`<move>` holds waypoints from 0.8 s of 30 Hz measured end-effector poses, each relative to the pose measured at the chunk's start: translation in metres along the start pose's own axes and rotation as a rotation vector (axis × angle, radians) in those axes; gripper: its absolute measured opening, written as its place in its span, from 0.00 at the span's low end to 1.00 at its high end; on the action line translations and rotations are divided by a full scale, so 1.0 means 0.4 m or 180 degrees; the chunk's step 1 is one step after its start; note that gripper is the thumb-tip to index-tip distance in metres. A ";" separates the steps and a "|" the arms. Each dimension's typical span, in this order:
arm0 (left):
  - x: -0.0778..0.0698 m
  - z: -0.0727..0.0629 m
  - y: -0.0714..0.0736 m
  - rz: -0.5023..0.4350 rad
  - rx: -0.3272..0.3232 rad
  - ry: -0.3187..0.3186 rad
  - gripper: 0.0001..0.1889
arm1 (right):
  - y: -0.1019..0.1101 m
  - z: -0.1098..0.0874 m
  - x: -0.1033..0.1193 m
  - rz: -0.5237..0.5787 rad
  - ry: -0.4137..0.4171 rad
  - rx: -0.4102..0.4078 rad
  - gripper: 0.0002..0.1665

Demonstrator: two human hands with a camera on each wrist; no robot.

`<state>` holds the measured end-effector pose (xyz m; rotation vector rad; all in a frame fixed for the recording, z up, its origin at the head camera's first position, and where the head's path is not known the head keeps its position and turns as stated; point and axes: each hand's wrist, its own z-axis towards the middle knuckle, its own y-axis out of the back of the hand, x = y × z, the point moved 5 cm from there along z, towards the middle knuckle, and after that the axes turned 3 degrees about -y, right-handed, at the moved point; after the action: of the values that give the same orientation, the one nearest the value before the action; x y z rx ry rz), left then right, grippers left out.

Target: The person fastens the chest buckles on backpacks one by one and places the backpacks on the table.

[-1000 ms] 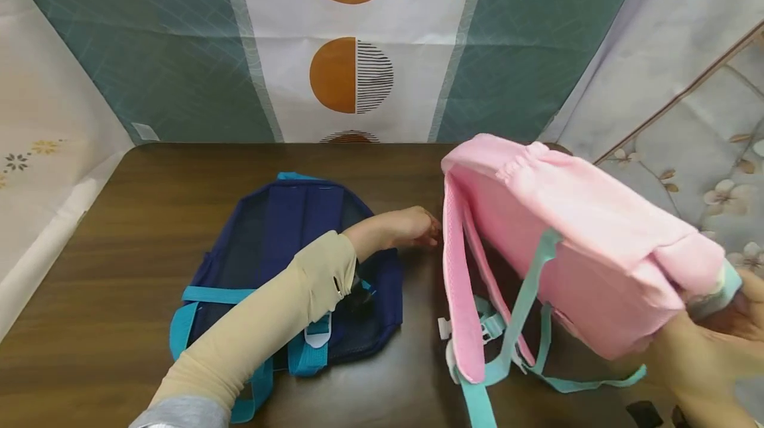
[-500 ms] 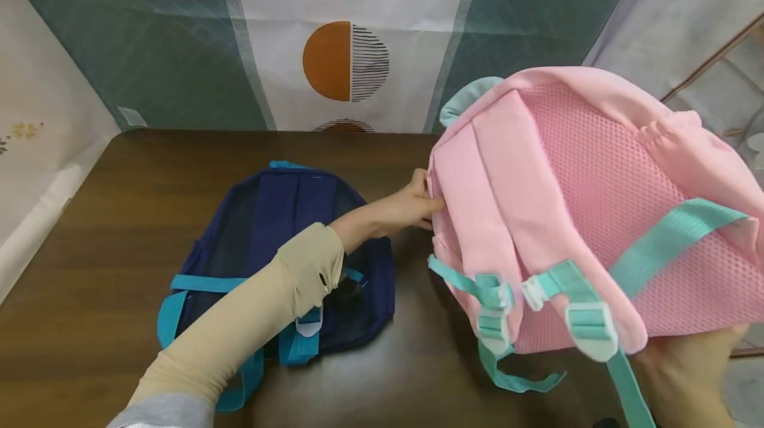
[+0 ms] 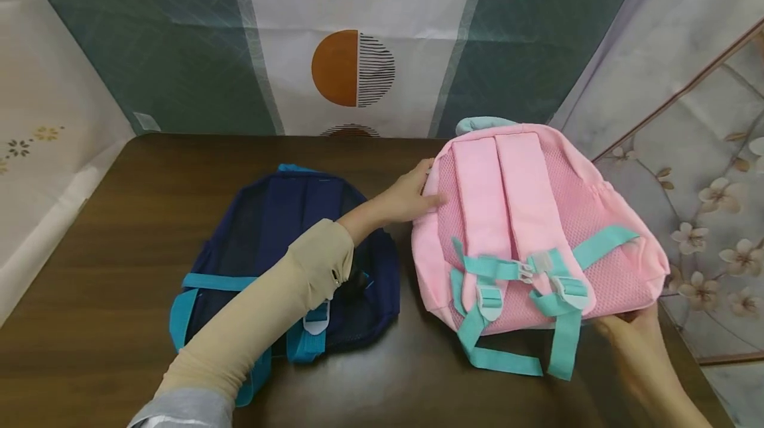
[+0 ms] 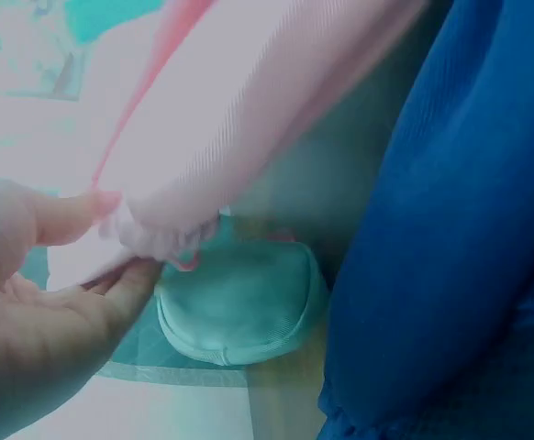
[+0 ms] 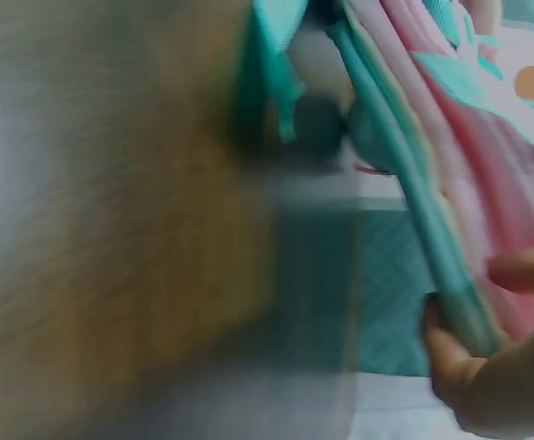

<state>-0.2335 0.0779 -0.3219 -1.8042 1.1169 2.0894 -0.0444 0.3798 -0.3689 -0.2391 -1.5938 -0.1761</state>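
Left hand (image 3: pixel 408 197), as I see it from afar, pinches the near edge of the pink bag (image 3: pixel 534 222); right hand (image 3: pixel 635 338) grips its lower right corner. The bag is tilted, mesh back facing me, with two broad shoulder straps (image 3: pixel 480 189), dangling teal webbing (image 3: pixel 507 361) and white buckles (image 3: pixel 491 314). It sits between my two hands above the table (image 3: pixel 412 388), right of the navy bag (image 3: pixel 286 212) under the left sleeve (image 3: pixel 256 328).
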 end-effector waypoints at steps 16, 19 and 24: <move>0.071 0.016 -0.018 0.1438 0.0477 0.0343 0.37 | -0.014 0.005 0.006 -0.3456 0.0540 0.0511 0.71; 0.067 0.030 -0.015 0.1470 0.0367 0.0399 0.32 | -0.045 0.005 0.022 -0.3797 0.1058 0.0635 0.65; 0.075 0.040 -0.018 0.1712 0.0250 0.0546 0.30 | -0.095 0.009 0.006 -0.4398 0.1384 0.1440 0.48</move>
<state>-0.2497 0.0831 -0.3521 -1.8212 1.8775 2.1296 -0.0578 0.3441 -0.3653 1.2119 -1.0707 -0.8385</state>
